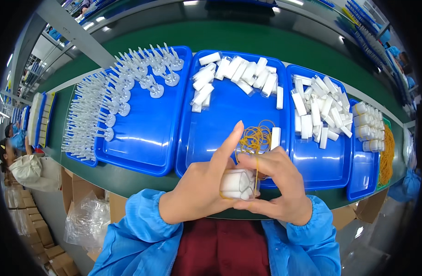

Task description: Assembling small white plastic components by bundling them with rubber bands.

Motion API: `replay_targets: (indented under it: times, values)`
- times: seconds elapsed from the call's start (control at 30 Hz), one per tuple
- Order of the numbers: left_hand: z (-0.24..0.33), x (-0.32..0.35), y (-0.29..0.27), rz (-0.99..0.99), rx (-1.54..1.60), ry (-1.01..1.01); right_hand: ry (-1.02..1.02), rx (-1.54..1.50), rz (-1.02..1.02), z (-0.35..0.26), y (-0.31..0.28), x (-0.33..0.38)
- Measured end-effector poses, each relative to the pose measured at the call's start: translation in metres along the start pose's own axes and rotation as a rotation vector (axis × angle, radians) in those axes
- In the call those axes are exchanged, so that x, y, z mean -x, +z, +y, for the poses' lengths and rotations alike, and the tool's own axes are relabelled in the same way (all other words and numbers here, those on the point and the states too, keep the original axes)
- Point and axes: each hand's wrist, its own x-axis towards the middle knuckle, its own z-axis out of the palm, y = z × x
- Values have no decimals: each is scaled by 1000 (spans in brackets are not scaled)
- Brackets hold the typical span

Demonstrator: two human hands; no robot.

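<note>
At the lower centre of the frame, your left hand [197,191] and right hand [277,188] both close around a small bundle of white wrapped pieces [236,183], a yellow rubber band [256,161] stretching over it. The bundle looks light and slippery; pinch it across its sides.

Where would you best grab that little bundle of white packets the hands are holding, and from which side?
Probably around its middle, coming from both ends. The bundle of white packets lies sideways between the left hand and right hand, with a yellow rubber band stretched over it, so squeezing the stack across its flat faces would likely keep the packets together.
</note>
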Motion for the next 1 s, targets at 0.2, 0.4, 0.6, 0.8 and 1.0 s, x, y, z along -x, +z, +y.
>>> replay_targets:
  times: [0.2,0.4,0.6,0.8,1.0]
  values:
    - [-7,-4,1,-103,177,9,271,-577,64,3,6,12]
    - [-4,-3,5,-92,-209,31,161,10,94,-8,11,2]
    - [-15,-6,27,73,910,-286,104,158,174,-13,33,2]
    - [-9,-6,17,-106,1094,-562,70,290,120,-20,49,13]
    - [-23,-4,-3,276,252,-103,286,240,460,-4,-33,42]
